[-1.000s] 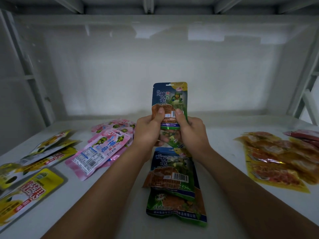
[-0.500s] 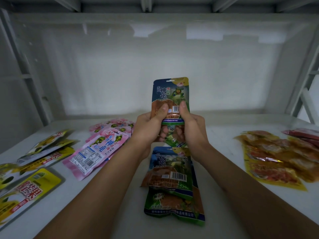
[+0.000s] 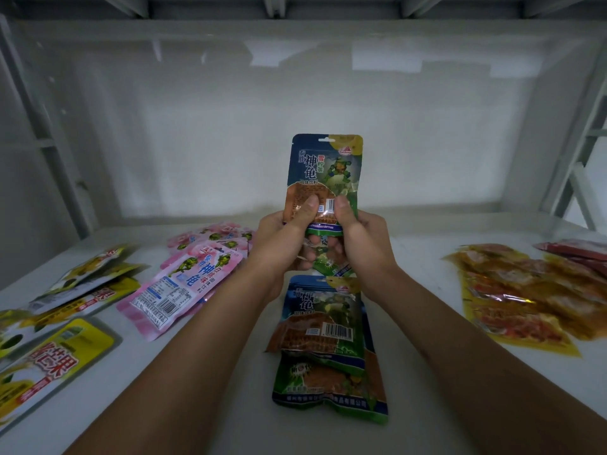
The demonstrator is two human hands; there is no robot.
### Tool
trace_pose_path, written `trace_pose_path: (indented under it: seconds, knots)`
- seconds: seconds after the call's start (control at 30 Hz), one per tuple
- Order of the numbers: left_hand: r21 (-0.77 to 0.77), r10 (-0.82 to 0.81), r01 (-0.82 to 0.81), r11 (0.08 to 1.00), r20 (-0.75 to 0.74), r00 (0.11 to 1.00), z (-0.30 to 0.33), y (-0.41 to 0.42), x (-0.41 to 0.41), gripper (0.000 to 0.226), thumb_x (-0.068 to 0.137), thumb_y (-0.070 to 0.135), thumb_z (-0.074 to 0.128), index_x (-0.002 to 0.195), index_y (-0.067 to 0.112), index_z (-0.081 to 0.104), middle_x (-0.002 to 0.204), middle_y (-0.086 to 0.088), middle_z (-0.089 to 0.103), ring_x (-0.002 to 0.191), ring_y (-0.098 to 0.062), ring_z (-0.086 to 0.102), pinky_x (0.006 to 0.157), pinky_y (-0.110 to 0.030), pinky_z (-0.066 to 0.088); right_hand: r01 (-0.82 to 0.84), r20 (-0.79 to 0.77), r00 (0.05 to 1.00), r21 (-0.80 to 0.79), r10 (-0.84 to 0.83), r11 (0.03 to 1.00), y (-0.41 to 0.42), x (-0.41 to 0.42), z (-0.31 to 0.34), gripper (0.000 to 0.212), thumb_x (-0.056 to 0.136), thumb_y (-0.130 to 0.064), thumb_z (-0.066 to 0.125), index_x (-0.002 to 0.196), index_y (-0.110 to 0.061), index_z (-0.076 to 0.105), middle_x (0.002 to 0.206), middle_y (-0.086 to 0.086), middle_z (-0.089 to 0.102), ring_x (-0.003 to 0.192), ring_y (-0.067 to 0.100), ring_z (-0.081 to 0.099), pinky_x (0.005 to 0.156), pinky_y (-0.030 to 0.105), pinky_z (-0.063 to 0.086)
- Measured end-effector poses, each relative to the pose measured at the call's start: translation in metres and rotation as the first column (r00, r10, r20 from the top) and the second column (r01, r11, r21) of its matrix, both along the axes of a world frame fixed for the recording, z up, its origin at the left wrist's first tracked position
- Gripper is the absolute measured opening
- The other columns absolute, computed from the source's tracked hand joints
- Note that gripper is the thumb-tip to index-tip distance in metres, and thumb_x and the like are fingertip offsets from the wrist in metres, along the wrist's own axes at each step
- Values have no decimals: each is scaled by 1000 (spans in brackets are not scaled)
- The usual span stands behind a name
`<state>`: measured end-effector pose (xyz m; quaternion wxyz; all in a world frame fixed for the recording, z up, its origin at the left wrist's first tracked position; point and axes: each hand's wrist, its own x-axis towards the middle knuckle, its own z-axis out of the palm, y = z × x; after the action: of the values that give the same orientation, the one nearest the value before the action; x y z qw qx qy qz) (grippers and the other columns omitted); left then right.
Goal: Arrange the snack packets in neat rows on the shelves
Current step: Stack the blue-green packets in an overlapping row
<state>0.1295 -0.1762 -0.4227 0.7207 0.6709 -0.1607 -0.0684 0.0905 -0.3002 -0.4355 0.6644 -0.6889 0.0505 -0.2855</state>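
Left hand and right hand grip clamped on an upright blue-green snack packet above the shelf stack

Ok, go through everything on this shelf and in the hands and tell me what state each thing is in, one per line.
Blue-green packet: upright, held in both hands.
Left hand: gripping the packet's lower edge.
Right hand: gripping the same edge.
Blue-green pile: flat, overlapping, below the hands.
Pink packets: flat, loosely heaped.
Yellow packets: flat, scattered at left.
Orange packets: flat, overlapping at right.
Shelf: packets in loose groups, not rows.
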Motion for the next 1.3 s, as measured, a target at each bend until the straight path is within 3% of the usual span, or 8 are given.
trace_pose_path:
  seconds: [0.2, 0.3, 0.43, 0.7, 0.83, 0.97, 1.13, 1.3]
  knots:
    - [-4, -36, 36, 999, 7, 999, 2, -2, -2, 33, 108, 42, 52, 109, 14, 70, 80, -3, 71, 53, -14, 56, 52, -28, 50, 24, 5, 1000, 135, -25, 991, -1, -4, 3, 51, 102, -51, 58, 78, -8, 68, 54, 3, 56, 43, 13, 47, 45, 22, 38]
    - [12, -4, 3, 1000, 49, 999, -2, -3, -5, 35, 108, 44, 52, 103, 15, 70, 74, -1, 70, 51, -13, 55, 54, -29, 48, 56, 5, 998, 119, -57, 991, -2, -4, 3, 60, 97, -58, 62, 62, -10, 58, 51, 4, 52, 42, 13, 46, 47, 22, 39]
    - [2, 26, -26, 1000, 55, 998, -2, -1, -3, 34, 107, 44, 55, 94, 15, 67, 64, 2, 64, 48, -11, 52, 53, -28, 45, 38, 33, 999, 61, -40, 997, -1, -1, -1, 58, 95, -49, 71, 54, -11, 58, 52, 8, 52, 45, 17, 45, 52, 29, 40]
    - [-28, 30, -28, 999, 63, 998, -3, 0, -1, 41, 105, 42, 59, 76, 14, 60, 59, 0, 58, 49, -12, 50, 49, -26, 46, -54, 31, 998, 129, 50, 990, 1, 0, 1, 49, 99, -44, 68, 65, -10, 60, 51, 4, 54, 44, 14, 41, 51, 29, 35]
    - [-38, 38, -35, 999, 71, 997, 0, -1, -2, 34, 105, 41, 59, 86, 14, 66, 66, -2, 64, 50, -14, 53, 50, -27, 48, -75, 21, 997, 134, 73, 988, 2, -1, 1, 49, 102, -46, 61, 66, -12, 62, 51, 4, 52, 44, 15, 40, 51, 29, 33]
    - [-104, 52, -53, 993, -21, 998, 2, -4, 0, 25, 105, 32, 60, 101, 11, 73, 85, -9, 75, 63, -15, 66, 57, -30, 57, -47, -14, 999, 51, 47, 998, 0, 0, 1, 56, 105, -45, 57, 62, -10, 57, 50, 6, 51, 44, 16, 42, 50, 28, 35]
    - [-152, 32, -30, 988, 9, 999, -3, -4, 3, 21, 106, 21, 60, 107, 6, 74, 83, -6, 73, 64, -10, 64, 60, -23, 56, 38, 8, 999, 30, -38, 999, -1, 1, -2, 41, 104, -39, 59, 84, -6, 71, 59, 7, 62, 53, 18, 55, 53, 28, 44]
    - [-150, 10, -16, 989, -40, 999, 0, -2, 1, 18, 104, 18, 62, 107, 4, 73, 73, -4, 71, 57, -11, 59, 57, -26, 54, 27, 45, 999, 66, -30, 997, -2, 5, -3, 28, 106, -29, 58, 102, -5, 73, 90, 24, 74, 69, 25, 66, 67, 38, 52]
